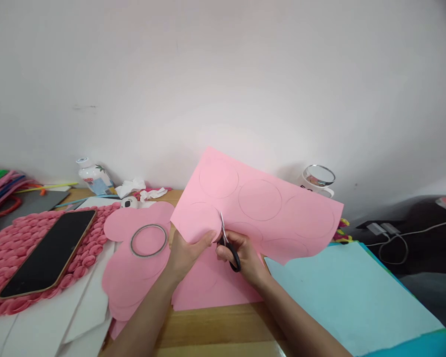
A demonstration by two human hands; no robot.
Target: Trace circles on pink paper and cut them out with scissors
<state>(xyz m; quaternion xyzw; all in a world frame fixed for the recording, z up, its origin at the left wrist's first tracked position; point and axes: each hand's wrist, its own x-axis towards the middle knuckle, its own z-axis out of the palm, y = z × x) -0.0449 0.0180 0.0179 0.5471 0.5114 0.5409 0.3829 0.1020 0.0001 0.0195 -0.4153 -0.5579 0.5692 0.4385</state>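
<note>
A large pink paper sheet (230,183) with several pencilled circles is held up, tilted, above the table. My left hand (189,250) pinches its lower left part, thumb on top, near one drawn circle. Black-handled scissors (235,260) are in my right hand (243,255), fingers through the loops. Their blades point up and away, at a cut in the sheet's edge close to my left thumb. Beneath lies more pink paper (200,292), also with a faint drawn circle. My right fingers partly hide the cut.
Left of my hands, a grey ring (133,244) rests on scalloped pink paper pieces (124,277). Farther left, a phone (50,255) lies on many pink paper rosettes (87,258). A white bottle (95,177) and a mug (316,181) stand by the wall; light blue paper (349,297) lies right.
</note>
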